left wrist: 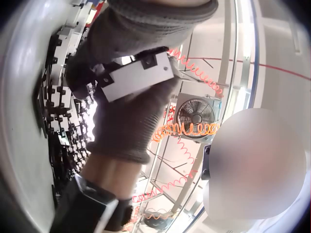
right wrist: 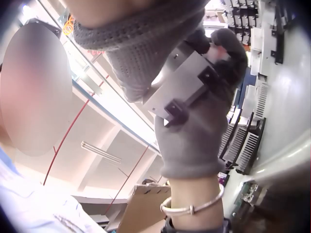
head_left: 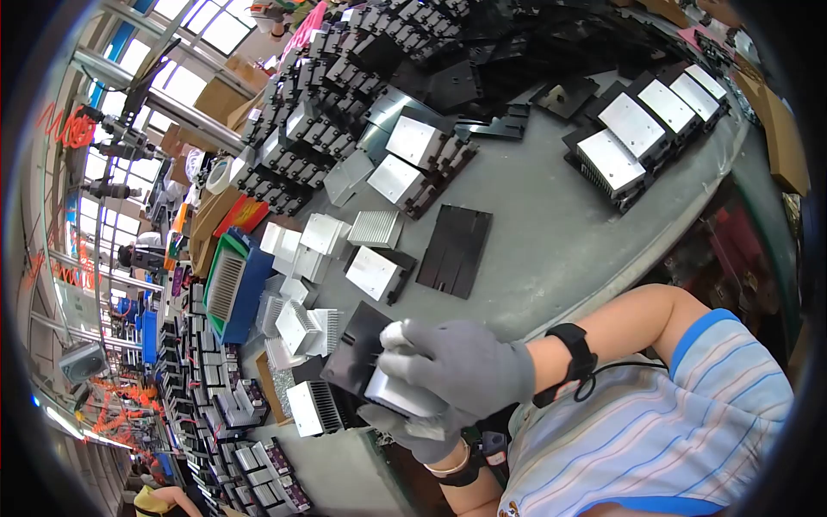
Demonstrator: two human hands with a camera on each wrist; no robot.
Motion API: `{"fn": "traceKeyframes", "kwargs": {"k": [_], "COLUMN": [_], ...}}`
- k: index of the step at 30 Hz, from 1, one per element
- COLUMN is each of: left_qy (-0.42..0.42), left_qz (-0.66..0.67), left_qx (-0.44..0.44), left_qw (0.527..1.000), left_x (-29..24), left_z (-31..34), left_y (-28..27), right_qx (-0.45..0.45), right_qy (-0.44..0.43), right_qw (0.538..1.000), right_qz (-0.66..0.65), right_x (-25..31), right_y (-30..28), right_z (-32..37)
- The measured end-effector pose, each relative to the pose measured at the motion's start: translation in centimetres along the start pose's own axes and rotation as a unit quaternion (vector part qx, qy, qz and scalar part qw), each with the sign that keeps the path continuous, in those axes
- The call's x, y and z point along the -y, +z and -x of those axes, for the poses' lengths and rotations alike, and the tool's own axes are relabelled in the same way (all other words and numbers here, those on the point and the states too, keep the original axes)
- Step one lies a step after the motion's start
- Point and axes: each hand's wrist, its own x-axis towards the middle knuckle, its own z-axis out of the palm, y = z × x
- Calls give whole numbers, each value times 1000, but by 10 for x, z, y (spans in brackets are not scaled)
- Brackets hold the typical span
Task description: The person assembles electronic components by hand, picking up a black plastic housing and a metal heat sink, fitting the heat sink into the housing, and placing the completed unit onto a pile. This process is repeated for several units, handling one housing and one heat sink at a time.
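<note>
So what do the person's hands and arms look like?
The right hand and left hand wear grey knitted gloves. Each wrist has a black strap; the right has a black cable too. A pale bangle circles the left wrist. The right sleeve is short, striped and blue-edged.

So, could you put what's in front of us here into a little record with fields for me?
Right hand: gray-gloved, gripping a silver block
Left hand: gray-gloved, gripping the same block
Block detail: black tabs
Table: gray, with a flat dark plate and a finned silver piece
Container: blue, green inside
</note>
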Motion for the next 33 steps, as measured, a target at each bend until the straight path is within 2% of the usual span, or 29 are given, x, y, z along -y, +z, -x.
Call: {"fn": "traceKeyframes", "kwargs": {"k": [1, 2, 3, 4, 6, 8, 9, 10, 11, 12, 13, 14, 15, 16, 19, 21, 23, 27, 28, 32, 33], "left_qy": [-4, -118, -229, -232, -202, -162, -162, 119, 375, 376, 248, 106, -42, -43, 103, 194, 275, 407, 388, 361, 352], "left_qz": [-4, 88, 180, 177, -22, -217, -217, -534, -746, -746, -644, -505, -337, -337, -571, -700, -801, -898, -914, -929, -934], "left_qx": [3, 40, 74, 74, 82, 89, 89, 114, 116, 114, 141, 160, 169, 168, 159, 146, 128, 88, 97, 62, 47], "left_qw": [1000, 988, 954, 954, 976, 959, 958, 829, 538, 538, 710, 842, 925, 925, 799, 672, 516, 139, -71, -48, -39], "left_x": [-11, -31, -42, -45, -48, -49, -40, -25, -18, -21, -27, -34, -37, -38, -40, -40, -39, -29, -23, 6, 11], "left_z": [7, 19, 26, 29, 31, 31, 34, 39, 42, 44, 47, 48, 48, 47, 44, 41, 36, 22, 11, -5, -6], "left_y": [1, 7, 12, 17, 23, 26, 26, 26, 25, 27, 31, 36, 38, 38, 34, 30, 28, 21, 15, 4, 3], "right_qx": [-67, -70, -70, -70, -89, -90, -94, -80, -81, -89, -97, -98, -79, -59, -60, -51, -44, -52, -41, -15, 1], "right_qy": [-70, -95, -99, -108, -102, -91, -73, -83, -82, -87, -92, -92, -91, -91, -92, -86, -81, -114, -109, -97, -44], "right_qw": [995, 993, 993, 992, 991, 992, 993, 993, 993, 992, 991, 991, 993, 994, 994, 995, 996, 991, 992, 994, 999], "right_qz": [2, 6, 4, 14, 5, 10, 16, 3, 3, 8, 12, 13, 6, 0, -26, -18, -9, -39, -38, -38, -30], "right_x": [0, 3, 5, 7, 17, 22, 24, 22, 21, 19, 17, 17, 15, 14, 9, 10, 8, 5, 5, 6, 9], "right_y": [-1, -7, -11, -16, -27, -25, -24, -26, -25, -23, -22, -23, -26, -28, -26, -28, -29, -31, -31, -28, -30], "right_z": [3, 3, 5, 6, 7, 14, 18, 18, 19, 19, 20, 20, 19, 18, 20, 20, 17, 11, 10, 4, 0]}}
